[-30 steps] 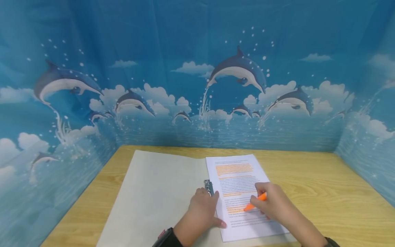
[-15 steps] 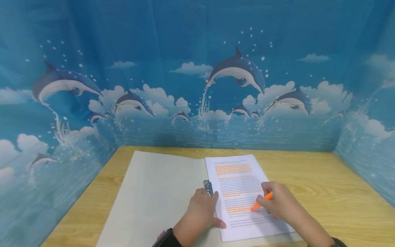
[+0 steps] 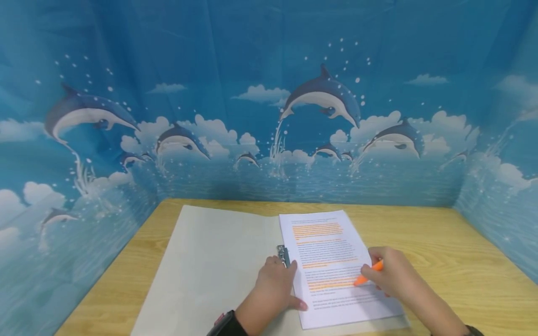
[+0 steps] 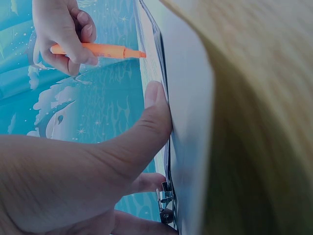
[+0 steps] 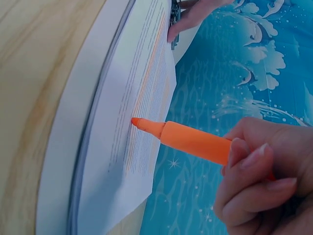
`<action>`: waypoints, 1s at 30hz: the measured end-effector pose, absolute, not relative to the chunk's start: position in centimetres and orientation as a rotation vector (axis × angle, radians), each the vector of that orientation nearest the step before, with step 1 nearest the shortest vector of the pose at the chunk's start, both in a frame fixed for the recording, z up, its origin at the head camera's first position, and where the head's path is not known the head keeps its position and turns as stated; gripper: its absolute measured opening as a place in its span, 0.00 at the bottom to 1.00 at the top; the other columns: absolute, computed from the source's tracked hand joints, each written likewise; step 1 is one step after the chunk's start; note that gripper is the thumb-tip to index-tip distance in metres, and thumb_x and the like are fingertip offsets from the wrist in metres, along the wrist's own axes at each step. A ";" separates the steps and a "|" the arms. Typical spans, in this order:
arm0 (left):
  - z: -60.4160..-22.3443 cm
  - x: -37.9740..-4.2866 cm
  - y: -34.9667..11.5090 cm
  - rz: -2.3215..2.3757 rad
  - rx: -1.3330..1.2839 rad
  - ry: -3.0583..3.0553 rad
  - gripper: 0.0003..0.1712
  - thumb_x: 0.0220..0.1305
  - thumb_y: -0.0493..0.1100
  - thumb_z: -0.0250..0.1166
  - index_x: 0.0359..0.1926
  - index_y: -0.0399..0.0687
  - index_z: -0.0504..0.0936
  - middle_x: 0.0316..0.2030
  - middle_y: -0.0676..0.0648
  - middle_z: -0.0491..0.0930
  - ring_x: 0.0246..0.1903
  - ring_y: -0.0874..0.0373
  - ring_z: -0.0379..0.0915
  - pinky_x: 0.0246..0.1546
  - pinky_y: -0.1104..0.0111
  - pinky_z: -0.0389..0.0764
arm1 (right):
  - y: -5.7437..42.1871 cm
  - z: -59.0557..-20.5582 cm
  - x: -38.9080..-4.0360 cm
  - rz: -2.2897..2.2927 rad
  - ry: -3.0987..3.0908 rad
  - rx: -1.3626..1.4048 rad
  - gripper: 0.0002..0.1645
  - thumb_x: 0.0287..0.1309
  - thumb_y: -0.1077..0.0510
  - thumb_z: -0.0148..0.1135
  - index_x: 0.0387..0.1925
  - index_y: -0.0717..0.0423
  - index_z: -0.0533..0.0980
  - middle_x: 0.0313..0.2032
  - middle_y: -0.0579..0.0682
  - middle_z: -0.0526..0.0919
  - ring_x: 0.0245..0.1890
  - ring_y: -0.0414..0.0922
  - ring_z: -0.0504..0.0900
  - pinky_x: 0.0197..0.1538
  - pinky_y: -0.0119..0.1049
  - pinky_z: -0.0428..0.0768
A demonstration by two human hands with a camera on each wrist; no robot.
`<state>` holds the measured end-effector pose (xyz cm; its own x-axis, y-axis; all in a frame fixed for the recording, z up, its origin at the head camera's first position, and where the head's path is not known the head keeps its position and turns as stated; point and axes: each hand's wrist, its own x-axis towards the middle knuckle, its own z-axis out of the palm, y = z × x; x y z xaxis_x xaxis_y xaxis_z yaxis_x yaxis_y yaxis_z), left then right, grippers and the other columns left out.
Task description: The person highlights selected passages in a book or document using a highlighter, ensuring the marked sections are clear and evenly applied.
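An orange highlighter (image 5: 195, 143) is pinched in my right hand (image 3: 392, 275), its tip touching a line of text on the printed paper (image 3: 332, 317). Orange strokes mark several passages of that sheet. My left hand (image 3: 273, 285) rests at the paper's left edge, thumb pressing the lower margin and fingers beside the metal clip (image 3: 282, 254). In the left wrist view the thumb (image 4: 146, 122) lies along the edge of the paper stack. Under the paper is an opened pale folder (image 3: 210, 261), its cover spread to the left.
The folder lies on a wood-grain table (image 3: 437, 242). A blue dolphin-print backdrop (image 3: 235, 177) stands along the back and both sides of the table.
My right hand has moved steadily to the right with the highlighter, and the orange stroke under its tip has grown longer. The left hand has stayed in place.
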<state>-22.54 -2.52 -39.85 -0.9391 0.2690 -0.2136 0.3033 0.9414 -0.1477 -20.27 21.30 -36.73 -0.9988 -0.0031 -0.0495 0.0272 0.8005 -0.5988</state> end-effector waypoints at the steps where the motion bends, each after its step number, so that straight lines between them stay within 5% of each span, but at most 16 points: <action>1: -39.9 -22.6 -2.5 -0.259 0.429 2.907 0.62 0.22 0.82 0.59 0.64 0.60 0.67 0.53 0.39 0.75 0.53 0.47 0.70 0.48 0.62 0.76 | 21.4 -36.7 -20.3 -0.975 2.929 0.030 0.17 0.49 0.62 0.61 0.17 0.56 0.61 0.12 0.46 0.65 0.09 0.42 0.68 0.15 0.30 0.64; 13: -39.8 -22.5 -2.6 -0.271 0.428 2.910 0.62 0.23 0.82 0.59 0.64 0.60 0.67 0.53 0.39 0.75 0.52 0.48 0.71 0.47 0.63 0.77 | 23.0 -36.6 -20.3 -0.922 2.932 0.069 0.21 0.48 0.61 0.59 0.17 0.53 0.55 0.15 0.43 0.50 0.11 0.40 0.62 0.16 0.31 0.66; 30: -39.8 -22.5 -2.5 -0.269 0.435 2.915 0.60 0.21 0.81 0.59 0.59 0.56 0.71 0.50 0.40 0.77 0.51 0.49 0.71 0.47 0.63 0.77 | 23.6 -36.5 -20.0 -0.878 2.960 0.064 0.22 0.51 0.60 0.61 0.16 0.53 0.56 0.12 0.42 0.49 0.09 0.38 0.59 0.15 0.29 0.61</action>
